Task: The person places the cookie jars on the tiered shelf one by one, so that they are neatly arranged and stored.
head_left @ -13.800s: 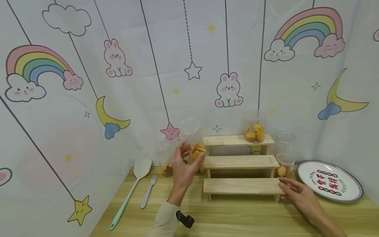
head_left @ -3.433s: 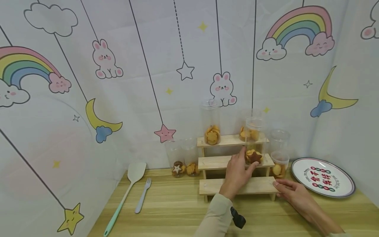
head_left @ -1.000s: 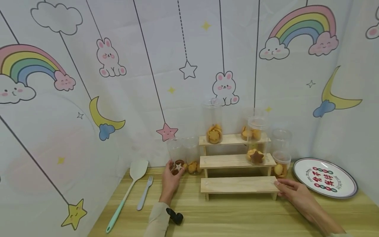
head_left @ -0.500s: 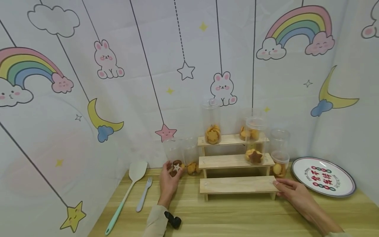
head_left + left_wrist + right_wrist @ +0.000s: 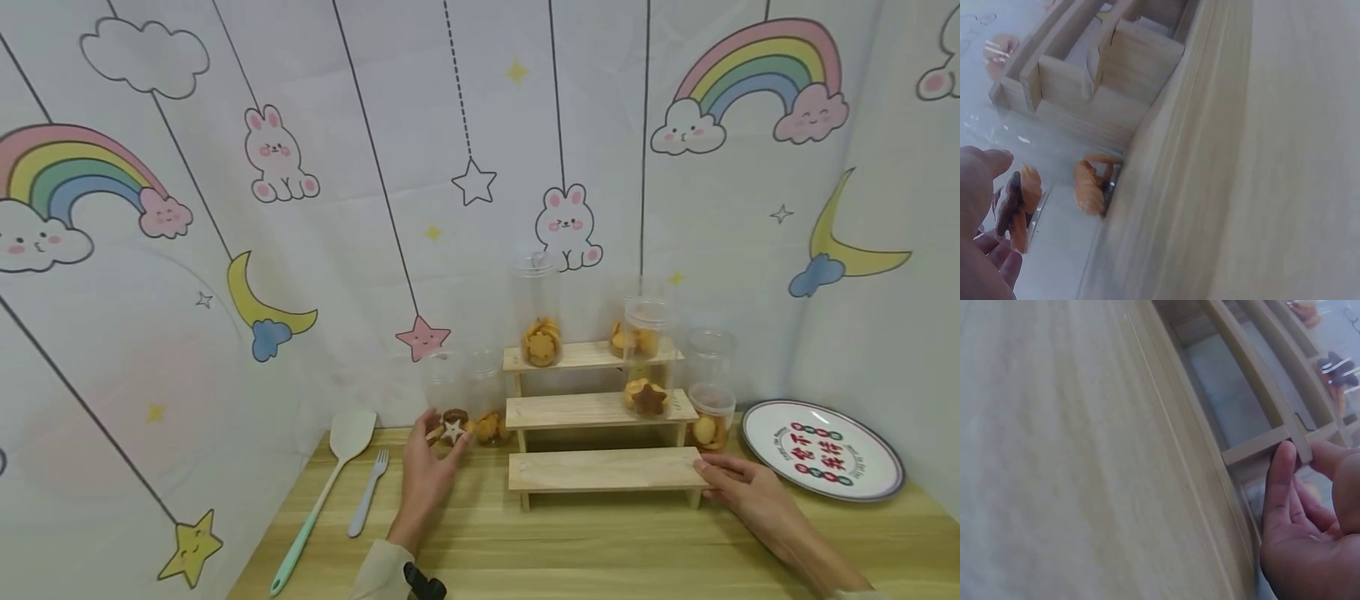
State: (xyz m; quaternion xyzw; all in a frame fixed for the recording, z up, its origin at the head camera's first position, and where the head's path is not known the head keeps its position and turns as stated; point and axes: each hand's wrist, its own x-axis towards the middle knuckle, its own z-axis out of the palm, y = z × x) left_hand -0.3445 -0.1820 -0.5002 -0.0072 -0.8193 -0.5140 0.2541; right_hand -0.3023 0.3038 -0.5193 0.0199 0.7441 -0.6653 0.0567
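My left hand (image 5: 429, 471) curves its fingers and thumb round the base of a clear jar (image 5: 444, 387) of star-topped cookies on the table. In the left wrist view the thumb and fingers lie on either side of its cookies (image 5: 1019, 209). A second clear jar (image 5: 487, 392) of cookies stands just right of it. My right hand (image 5: 753, 496) pinches the right end of the bottom step of a three-tier wooden stand (image 5: 600, 469); the right wrist view shows thumb and fingers at the board's corner (image 5: 1300, 447).
Cookie jars stand on the stand's top tier (image 5: 577, 357), with another jar (image 5: 648, 358) on the middle tier. Two stacked jars (image 5: 711, 383) and a white plate (image 5: 870, 458) are to the right. A spatula (image 5: 348, 437) and a fork (image 5: 367, 493) lie at the left.
Earlier, two cookie jars went onto the top and middle tiers. My left hand then moved from the middle tier to the star-cookie jar; its wrist has since drawn slightly nearer. My right hand stays put.
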